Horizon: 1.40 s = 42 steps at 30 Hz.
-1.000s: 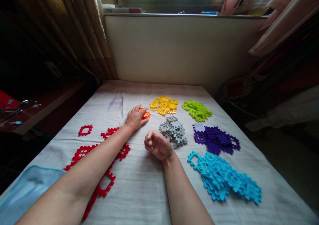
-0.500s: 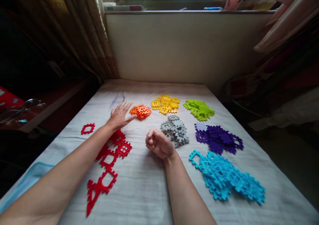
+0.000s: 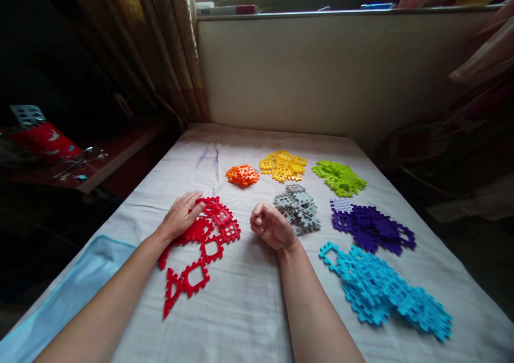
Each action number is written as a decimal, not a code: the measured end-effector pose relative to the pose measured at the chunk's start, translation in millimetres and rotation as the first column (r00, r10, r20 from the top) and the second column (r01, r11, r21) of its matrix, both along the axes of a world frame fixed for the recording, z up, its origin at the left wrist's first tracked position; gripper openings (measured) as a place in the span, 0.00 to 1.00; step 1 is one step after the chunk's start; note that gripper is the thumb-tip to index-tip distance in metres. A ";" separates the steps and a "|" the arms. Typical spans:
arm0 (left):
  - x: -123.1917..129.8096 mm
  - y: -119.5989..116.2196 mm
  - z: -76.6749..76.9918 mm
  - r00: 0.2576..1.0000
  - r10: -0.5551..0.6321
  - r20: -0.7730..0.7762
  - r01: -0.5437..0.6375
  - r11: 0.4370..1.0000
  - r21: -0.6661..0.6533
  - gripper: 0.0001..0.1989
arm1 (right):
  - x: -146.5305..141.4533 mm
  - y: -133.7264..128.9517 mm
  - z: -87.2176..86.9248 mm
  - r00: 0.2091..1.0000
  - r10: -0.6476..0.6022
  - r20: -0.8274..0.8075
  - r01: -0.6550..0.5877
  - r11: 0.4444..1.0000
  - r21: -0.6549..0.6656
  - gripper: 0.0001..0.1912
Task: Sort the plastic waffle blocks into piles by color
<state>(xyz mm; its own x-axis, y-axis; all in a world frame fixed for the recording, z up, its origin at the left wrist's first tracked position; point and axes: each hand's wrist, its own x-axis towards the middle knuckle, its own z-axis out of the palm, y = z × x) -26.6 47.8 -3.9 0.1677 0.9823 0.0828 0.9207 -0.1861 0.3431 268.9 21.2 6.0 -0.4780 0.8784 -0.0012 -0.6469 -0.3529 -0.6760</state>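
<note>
My left hand [image 3: 182, 216] lies palm down, fingers stretched out, at the upper left edge of the red interlocking plastic tiles [image 3: 211, 248]. Its palm hides part of that pile, and I cannot tell whether a tile is pressed under it. My right hand [image 3: 273, 226] is curled into a loose fist above the sheet, with no tile showing in it. Just beyond it is a heap of grey interlocking tiles [image 3: 297, 208]. Several red tiles are frames with open middles, and a triangular one [image 3: 172, 290] lies at the near end.
Farther back lie orange tiles [image 3: 242, 175], yellow tiles [image 3: 283, 166] and lime green tiles [image 3: 339, 177]. Purple tiles [image 3: 371, 226] and light blue tiles [image 3: 385, 285] sit on the right. A blue cloth [image 3: 96, 277] covers the left edge; eyeglasses [image 3: 80, 159] rest on a side shelf.
My left hand has come back from beside the orange tiles onto the red pile. The single red frame at the left no longer shows. The view has turned left; my right fist stays curled.
</note>
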 end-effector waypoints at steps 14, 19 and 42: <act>3.4 -27.7 10.3 0.994 -0.008 0.109 -0.005 0.993 0.118 0.41 | -5.5 5.8 -0.9 0.968 -0.234 0.092 0.234 0.972 0.012 0.13; 1.3 -51.3 21.9 0.980 0.038 0.195 -0.061 0.992 0.112 0.36 | -19.6 8.7 -14.0 0.744 -0.496 0.448 0.317 0.852 0.417 0.18; 22.4 -101.4 -18.3 0.997 0.027 0.069 -0.052 0.918 0.393 0.31 | -53.4 -61.1 -27.8 0.240 -0.782 0.575 -0.007 0.591 0.806 0.19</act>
